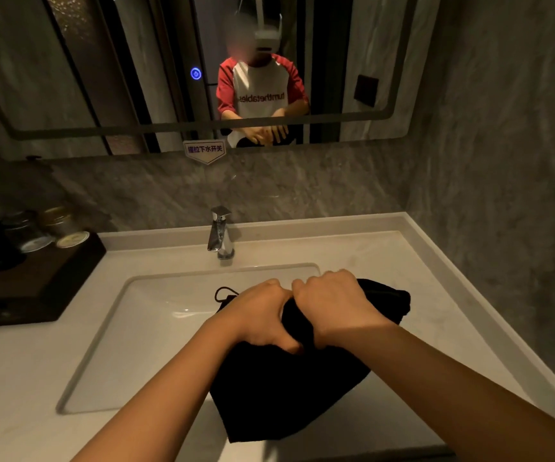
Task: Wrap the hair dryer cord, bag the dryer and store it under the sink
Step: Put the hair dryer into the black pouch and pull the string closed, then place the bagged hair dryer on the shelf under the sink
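Over the sink (pixel 156 295), both hands clench the black bag (pixel 286 395), contents hidden.

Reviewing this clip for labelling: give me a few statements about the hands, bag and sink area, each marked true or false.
1. Both hands, left hand and right hand, grip the black bag. True.
2. The bag lies inside a cupboard. False: it is held over the sink edge.
3. Water runs from the faucet. False: no stream shows.
4. A dark tray with jars sits left of the sink. True.
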